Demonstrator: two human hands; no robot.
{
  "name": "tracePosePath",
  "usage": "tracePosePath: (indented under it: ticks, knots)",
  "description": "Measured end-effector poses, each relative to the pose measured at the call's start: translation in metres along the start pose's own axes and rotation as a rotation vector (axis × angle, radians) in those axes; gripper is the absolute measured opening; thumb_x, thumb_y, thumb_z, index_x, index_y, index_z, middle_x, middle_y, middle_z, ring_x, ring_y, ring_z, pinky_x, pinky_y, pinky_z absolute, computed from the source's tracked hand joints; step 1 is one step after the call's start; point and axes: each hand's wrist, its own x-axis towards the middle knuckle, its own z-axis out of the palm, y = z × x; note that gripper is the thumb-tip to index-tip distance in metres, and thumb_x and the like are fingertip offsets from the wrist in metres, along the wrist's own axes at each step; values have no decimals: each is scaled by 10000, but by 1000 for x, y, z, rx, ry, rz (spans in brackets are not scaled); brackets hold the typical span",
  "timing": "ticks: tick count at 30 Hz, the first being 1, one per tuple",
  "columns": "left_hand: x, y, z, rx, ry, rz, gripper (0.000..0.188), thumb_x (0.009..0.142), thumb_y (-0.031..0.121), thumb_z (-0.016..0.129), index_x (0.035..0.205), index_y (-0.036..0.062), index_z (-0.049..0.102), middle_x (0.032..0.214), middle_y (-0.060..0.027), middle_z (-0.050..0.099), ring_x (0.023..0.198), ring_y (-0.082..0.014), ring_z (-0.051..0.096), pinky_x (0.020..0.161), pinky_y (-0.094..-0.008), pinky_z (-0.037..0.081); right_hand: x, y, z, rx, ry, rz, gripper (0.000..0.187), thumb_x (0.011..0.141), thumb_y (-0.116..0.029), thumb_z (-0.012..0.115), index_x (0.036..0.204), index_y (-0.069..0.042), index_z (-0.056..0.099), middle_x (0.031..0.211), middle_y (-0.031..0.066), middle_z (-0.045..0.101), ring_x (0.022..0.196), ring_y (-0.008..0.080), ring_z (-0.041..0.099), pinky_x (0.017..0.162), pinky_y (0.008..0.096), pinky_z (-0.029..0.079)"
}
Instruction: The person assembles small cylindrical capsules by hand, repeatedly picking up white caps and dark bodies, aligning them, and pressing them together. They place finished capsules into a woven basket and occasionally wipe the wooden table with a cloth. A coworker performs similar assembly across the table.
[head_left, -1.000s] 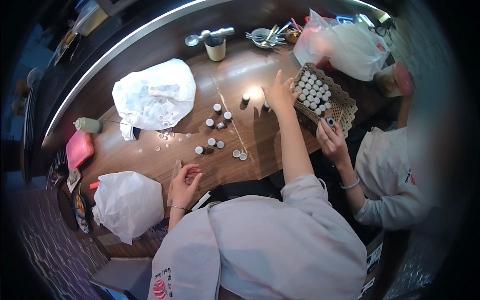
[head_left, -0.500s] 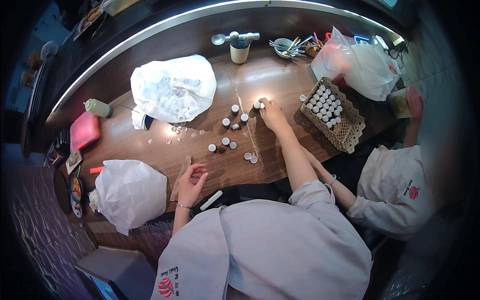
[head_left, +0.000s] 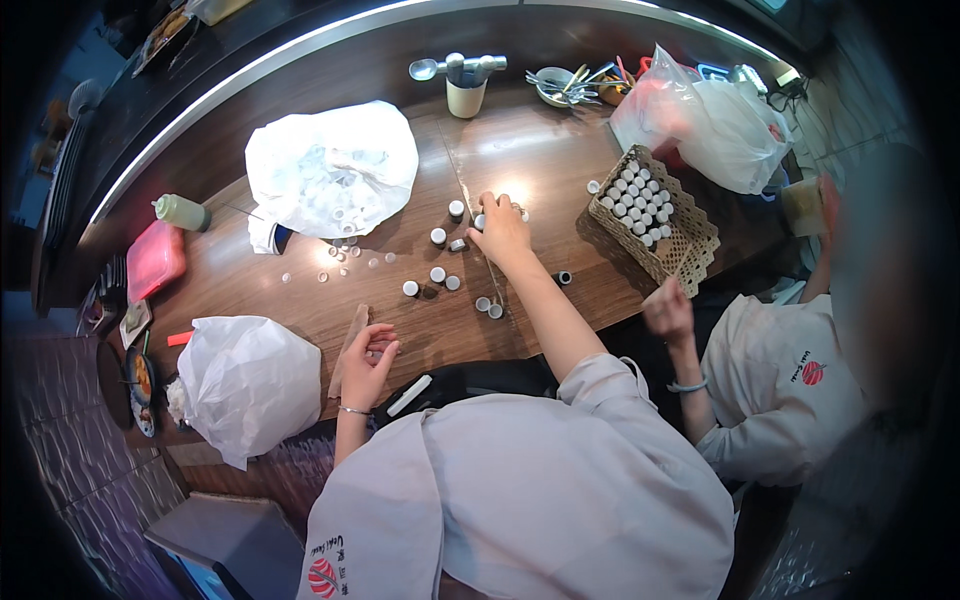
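Note:
My right hand [head_left: 503, 235] reaches over the middle of the table, its thumb and fingers closed around a small white-capped bottle [head_left: 481, 221] that they partly cover. Just left of it stand other small white-capped bottles [head_left: 438, 236], and one lies tipped over. Several more bottles and loose white caps [head_left: 489, 307] are spread closer to me. My left hand [head_left: 370, 360] rests by the front edge with nothing in it, fingers loosely bent and apart, beside a flat brown strip [head_left: 348, 350]. A small dark bottle [head_left: 563, 278] lies near my right forearm.
At right, a woven basket [head_left: 688, 262] holds many white-capped bottles; a co-worker's hand [head_left: 670, 310] is beside it. White plastic bags [head_left: 250, 385] stand left and far left, one full of clear caps. Along the back are a utensil cup [head_left: 466, 100] and a cutlery bowl [head_left: 553, 80].
My right hand has shifted left onto another bottle. A dark bottle now shows lying near my forearm. The co-worker's hand has come out from behind my arm to the basket's near side.

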Motion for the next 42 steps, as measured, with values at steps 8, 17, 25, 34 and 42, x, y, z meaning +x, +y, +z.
tracePosePath:
  ticks: [8,17,25,34,42]
  knots:
    - [-6,-8,-3,22,36,-39,275,897,66,717,1162,30,654,1010,-48,705,838,-78,651,676,-203,541,-24,8,-41,-80,96,-36,970,661,-451,897,1452,-201,394,1356,167,465,1222,393,551,955,480,537]
    - [-1,-6,0,-28,0,-7,274,905,57,709,1170,31,647,1041,-52,691,856,-89,655,683,-206,543,-1,13,10,206,91,-109,737,775,-316,845,1399,-193,472,1373,170,451,1233,378,547,1004,467,511]
    - [-8,-16,-9,63,11,11,256,916,76,702,1163,34,650,1057,-58,704,907,-98,673,684,-214,551,-4,31,10,369,149,-203,542,763,-121,830,1222,-145,543,1169,148,579,1088,377,605,925,452,519]
    - [2,-15,5,-4,-53,-14,248,921,57,694,1162,25,641,1035,-49,688,890,-84,641,731,-208,540,-35,75,-62,693,234,8,370,767,-170,840,1056,-52,642,1005,150,687,928,279,676,830,387,537]
    - [5,-8,6,-36,-66,-26,259,918,35,694,1166,8,628,1041,-56,676,900,-81,627,794,-208,530,-52,236,-148,362,714,249,402,752,-245,863,1060,-71,672,982,134,716,896,278,687,822,395,537]
